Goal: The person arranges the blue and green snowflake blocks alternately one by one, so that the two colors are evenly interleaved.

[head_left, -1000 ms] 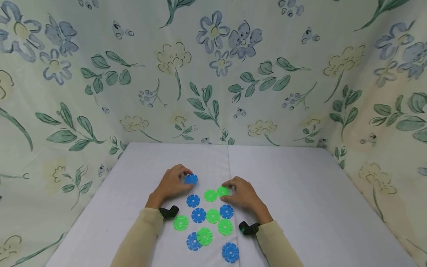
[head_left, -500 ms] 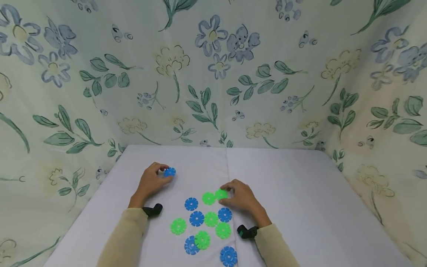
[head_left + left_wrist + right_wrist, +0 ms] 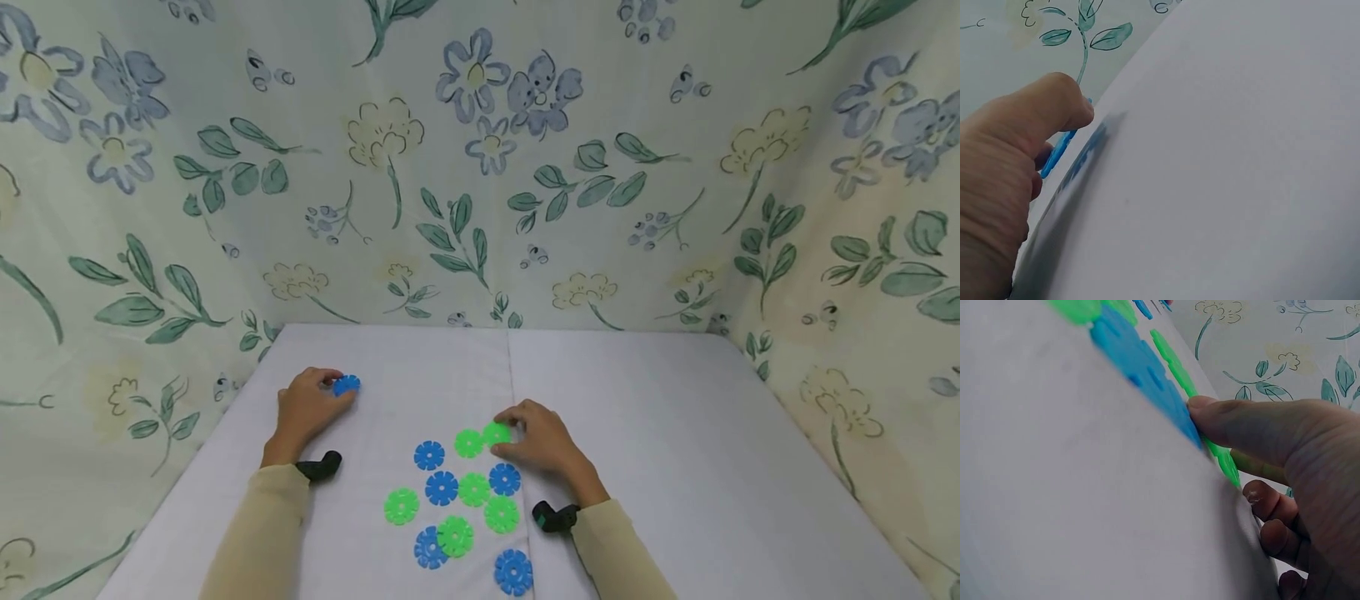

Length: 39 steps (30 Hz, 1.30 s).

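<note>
At the far left of the table, my left hand [image 3: 303,407] pinches a blue notched plastic disc [image 3: 347,384] between thumb and fingers. In the left wrist view that blue disc [image 3: 1059,154] is tilted close over the white cloth, its shadow beneath. My right hand [image 3: 546,438] has thumb and index finger on opposite edges of a green notched disc [image 3: 496,433], which lies beside another green disc [image 3: 468,443]. In the right wrist view the thumb covers part of the held green disc [image 3: 1227,465], and a blue disc [image 3: 1144,369] lies just in front.
Several more discs lie between the forearms, among them a blue disc [image 3: 429,455], a green disc [image 3: 401,506] and a blue disc [image 3: 513,572]. One green disc [image 3: 455,537] overlaps a blue disc [image 3: 427,548]. Floral cloth [image 3: 442,167] walls the white table [image 3: 637,433] at back and sides.
My left hand has carried the blue disc leftward, away from the other discs. My right hand stays at the green disc, and the view has shifted slightly.
</note>
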Each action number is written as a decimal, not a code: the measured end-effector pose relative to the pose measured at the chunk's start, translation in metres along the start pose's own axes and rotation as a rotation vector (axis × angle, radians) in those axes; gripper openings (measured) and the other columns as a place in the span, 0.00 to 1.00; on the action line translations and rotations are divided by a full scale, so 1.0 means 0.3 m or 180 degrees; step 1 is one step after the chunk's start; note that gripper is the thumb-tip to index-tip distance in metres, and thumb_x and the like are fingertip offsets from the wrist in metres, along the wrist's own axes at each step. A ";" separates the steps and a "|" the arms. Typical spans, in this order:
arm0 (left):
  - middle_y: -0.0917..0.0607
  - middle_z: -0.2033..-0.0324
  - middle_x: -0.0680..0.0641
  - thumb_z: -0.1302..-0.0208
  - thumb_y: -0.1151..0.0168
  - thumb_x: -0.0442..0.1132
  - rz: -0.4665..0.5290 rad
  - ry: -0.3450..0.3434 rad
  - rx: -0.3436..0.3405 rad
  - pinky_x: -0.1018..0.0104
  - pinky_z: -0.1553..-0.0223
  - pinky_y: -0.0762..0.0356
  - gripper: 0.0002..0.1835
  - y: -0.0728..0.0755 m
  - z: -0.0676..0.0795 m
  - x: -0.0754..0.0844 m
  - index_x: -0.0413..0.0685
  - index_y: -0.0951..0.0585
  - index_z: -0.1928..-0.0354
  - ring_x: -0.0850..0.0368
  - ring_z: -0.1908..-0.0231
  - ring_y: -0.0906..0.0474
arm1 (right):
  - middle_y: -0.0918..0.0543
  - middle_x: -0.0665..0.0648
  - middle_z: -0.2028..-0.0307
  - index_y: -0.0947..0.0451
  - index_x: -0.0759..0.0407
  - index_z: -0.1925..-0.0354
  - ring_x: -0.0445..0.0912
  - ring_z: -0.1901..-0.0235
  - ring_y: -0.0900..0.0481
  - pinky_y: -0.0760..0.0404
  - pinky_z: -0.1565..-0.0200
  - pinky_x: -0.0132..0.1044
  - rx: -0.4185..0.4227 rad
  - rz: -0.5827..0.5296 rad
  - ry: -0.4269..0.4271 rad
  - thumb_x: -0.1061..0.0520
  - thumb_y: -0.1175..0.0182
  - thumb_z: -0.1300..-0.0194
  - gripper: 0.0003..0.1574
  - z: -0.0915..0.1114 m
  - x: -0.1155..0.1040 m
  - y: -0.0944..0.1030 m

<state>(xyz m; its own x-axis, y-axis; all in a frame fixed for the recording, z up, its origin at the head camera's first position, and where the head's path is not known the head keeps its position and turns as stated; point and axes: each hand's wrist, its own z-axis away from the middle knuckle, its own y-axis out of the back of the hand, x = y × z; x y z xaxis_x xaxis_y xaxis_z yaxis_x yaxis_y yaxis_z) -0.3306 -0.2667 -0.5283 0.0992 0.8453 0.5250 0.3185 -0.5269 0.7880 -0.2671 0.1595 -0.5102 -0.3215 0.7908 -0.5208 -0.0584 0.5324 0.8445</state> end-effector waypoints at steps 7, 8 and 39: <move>0.16 0.53 0.43 0.42 0.31 0.59 -0.0097 0.0010 -0.0051 0.49 0.59 0.44 0.25 0.012 -0.001 -0.027 0.52 0.16 0.50 0.46 0.51 0.23 | 0.20 0.44 0.57 0.16 0.41 0.47 0.40 0.59 0.26 0.28 0.55 0.42 -0.0019 0.0011 0.0000 0.36 0.24 0.49 0.31 -0.014 0.000 -0.001; 0.16 0.52 0.43 0.42 0.30 0.59 -0.0111 -0.0005 -0.0061 0.49 0.58 0.43 0.25 0.012 -0.001 -0.029 0.52 0.16 0.50 0.45 0.51 0.23 | 0.20 0.44 0.57 0.16 0.41 0.47 0.40 0.59 0.27 0.28 0.56 0.42 -0.0018 0.0015 -0.0006 0.36 0.24 0.49 0.31 -0.015 -0.001 -0.001; 0.19 0.43 0.37 0.39 0.33 0.60 -0.0164 0.0015 -0.0386 0.41 0.51 0.42 0.29 0.017 0.007 -0.021 0.51 0.19 0.41 0.37 0.43 0.27 | 0.19 0.44 0.59 0.15 0.45 0.51 0.40 0.61 0.26 0.24 0.56 0.40 -0.0001 0.0017 -0.0072 0.37 0.22 0.51 0.30 -0.009 -0.009 0.011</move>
<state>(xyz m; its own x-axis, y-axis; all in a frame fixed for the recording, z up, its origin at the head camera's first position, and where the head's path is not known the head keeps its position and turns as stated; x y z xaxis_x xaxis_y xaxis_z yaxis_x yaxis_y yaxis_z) -0.3276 -0.2745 -0.5283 0.0813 0.8712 0.4841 0.2067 -0.4899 0.8469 -0.2689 0.1582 -0.5056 -0.3004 0.8004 -0.5188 -0.0569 0.5279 0.8474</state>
